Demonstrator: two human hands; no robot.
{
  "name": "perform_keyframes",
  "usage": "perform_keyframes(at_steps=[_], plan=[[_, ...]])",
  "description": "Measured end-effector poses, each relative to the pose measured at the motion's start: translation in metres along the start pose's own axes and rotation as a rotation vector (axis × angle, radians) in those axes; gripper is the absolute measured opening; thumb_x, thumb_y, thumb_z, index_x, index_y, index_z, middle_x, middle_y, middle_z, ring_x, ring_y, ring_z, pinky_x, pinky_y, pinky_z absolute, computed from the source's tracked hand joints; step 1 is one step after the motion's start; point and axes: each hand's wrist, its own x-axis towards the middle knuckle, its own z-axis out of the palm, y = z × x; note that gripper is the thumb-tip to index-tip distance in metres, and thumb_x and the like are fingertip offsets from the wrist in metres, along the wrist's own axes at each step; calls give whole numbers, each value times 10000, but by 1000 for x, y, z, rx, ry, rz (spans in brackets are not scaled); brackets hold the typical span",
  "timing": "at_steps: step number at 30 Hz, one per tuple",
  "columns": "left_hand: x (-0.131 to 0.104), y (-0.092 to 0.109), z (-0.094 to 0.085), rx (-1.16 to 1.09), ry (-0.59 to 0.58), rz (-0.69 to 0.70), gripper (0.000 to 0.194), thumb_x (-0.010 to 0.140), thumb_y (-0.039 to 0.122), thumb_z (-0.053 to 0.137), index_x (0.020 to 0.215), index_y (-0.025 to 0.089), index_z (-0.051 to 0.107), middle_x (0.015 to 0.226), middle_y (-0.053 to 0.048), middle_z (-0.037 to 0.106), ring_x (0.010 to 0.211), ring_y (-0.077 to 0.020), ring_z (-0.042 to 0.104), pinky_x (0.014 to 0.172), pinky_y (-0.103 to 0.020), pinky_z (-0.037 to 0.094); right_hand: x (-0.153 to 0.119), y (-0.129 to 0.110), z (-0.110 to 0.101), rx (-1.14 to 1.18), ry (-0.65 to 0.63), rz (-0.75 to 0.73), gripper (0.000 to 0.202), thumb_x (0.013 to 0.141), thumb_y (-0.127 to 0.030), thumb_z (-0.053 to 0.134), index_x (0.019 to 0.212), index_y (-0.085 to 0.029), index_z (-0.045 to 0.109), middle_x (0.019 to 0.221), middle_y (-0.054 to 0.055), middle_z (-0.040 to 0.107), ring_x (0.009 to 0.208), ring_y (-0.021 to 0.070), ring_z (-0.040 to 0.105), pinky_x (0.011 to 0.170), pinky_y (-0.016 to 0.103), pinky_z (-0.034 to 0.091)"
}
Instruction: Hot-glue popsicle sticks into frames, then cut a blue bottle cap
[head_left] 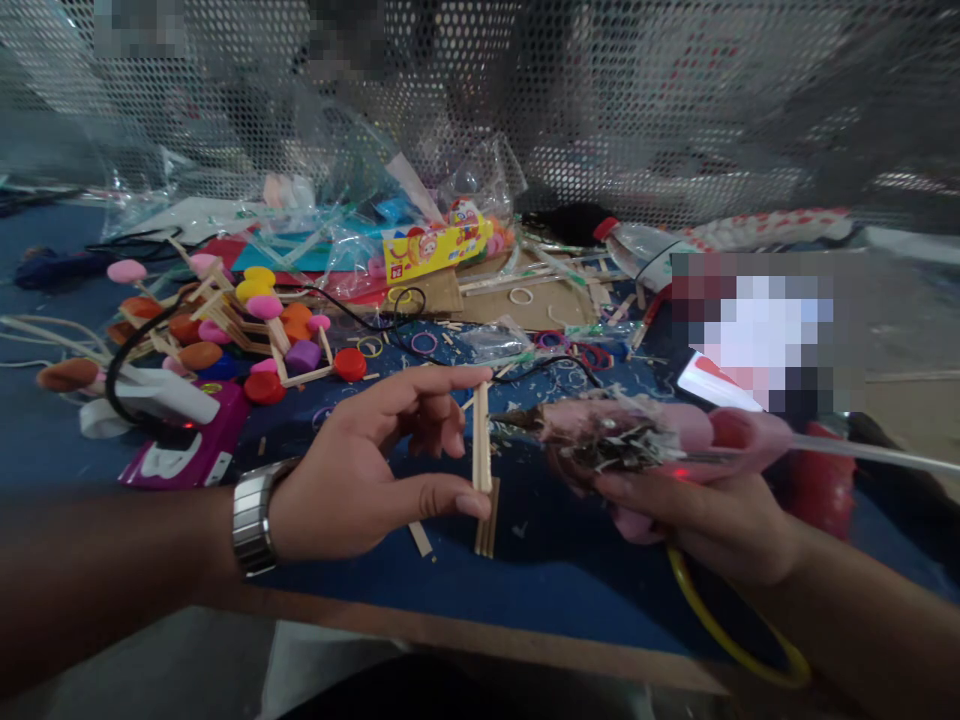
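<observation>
My left hand (360, 460), with a metal watch at the wrist, pinches a short strip of wooden sticks (481, 440) end to end between thumb and index finger; the other fingers are curled. In my right hand (720, 525) is a pink hot glue gun (694, 425), its body matted with dried glue strands. The nozzle (517, 419) points left and sits at the strip's right edge; whether it touches I cannot tell. A clear glue stick (862, 452) comes out of the gun's back. Below the strip, more short sticks (487, 540) lie side by side on the blue table.
Left stand a purple power adapter (187, 440) with a white plug and a stick model (289, 345) with coloured round pieces. Behind lie cardboard (555, 295), a yellow packet (435, 250), plastic bags and rubber bands. A bottle (637, 250) and lit phone (720, 380) are at right.
</observation>
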Motion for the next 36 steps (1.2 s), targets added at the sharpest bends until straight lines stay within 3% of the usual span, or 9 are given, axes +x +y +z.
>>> perform_keyframes(at_steps=[5, 11, 16, 21, 26, 31, 36], plan=[[1, 1, 0, 24, -8, 6, 670, 717, 197, 943, 1333, 225, 682, 838, 11, 629, 779, -122, 624, 698, -215, 534, -2, -2, 3, 64, 37, 48, 218, 633, -342, 881, 848, -346, 848, 437, -48, 500, 389, 118, 326, 299, 203, 211], [1, 2, 1, 33, -7, 3, 658, 725, 241, 943, 1329, 214, 684, 831, 5, 621, 770, -129, 623, 688, -226, 536, 0, -2, 1, 33, 7, 28, 348, 648, -343, 869, 996, -334, 861, 469, -32, 551, 407, 127, 378, 298, 197, 254], [1, 2, 1, 21, -5, 12, 663, 717, 211, 946, 1327, 231, 690, 839, 12, 617, 769, -117, 622, 689, -216, 538, -1, -3, 4, 47, 76, 54, 283, 628, -339, 870, 907, -384, 863, 434, -54, 518, 402, 110, 364, 314, 169, 262], [1, 1, 1, 13, -13, 20, 665, 718, 203, 947, 1330, 235, 690, 841, 13, 612, 774, -113, 619, 698, -211, 541, -3, -4, 7, 49, 152, 40, 271, 586, -332, 898, 854, -347, 864, 692, 4, 718, 487, 118, 484, 323, 167, 310], [0, 0, 1, 26, -19, 31, 682, 718, 209, 947, 1346, 229, 683, 839, 7, 616, 779, -122, 624, 706, -218, 543, -2, 1, 2, 50, 108, -3, 215, 646, -340, 900, 858, -344, 867, 502, -27, 590, 428, 105, 449, 329, 159, 338], [0, 0, 1, 14, -18, 33, 684, 715, 198, 949, 1345, 233, 685, 846, 14, 609, 782, -109, 621, 713, -199, 544, 2, 6, -7, -14, -40, -88, 288, 756, -389, 849, 1043, -418, 851, 461, -54, 550, 359, 99, 379, 298, 167, 335], [0, 0, 1, 1, -17, 40, 689, 706, 170, 950, 1340, 255, 694, 845, 18, 612, 784, -103, 622, 722, -185, 543, 7, 8, -10, -88, -38, -216, 247, 777, -362, 842, 1019, -409, 855, 696, -10, 711, 539, 141, 612, 409, 178, 509]])
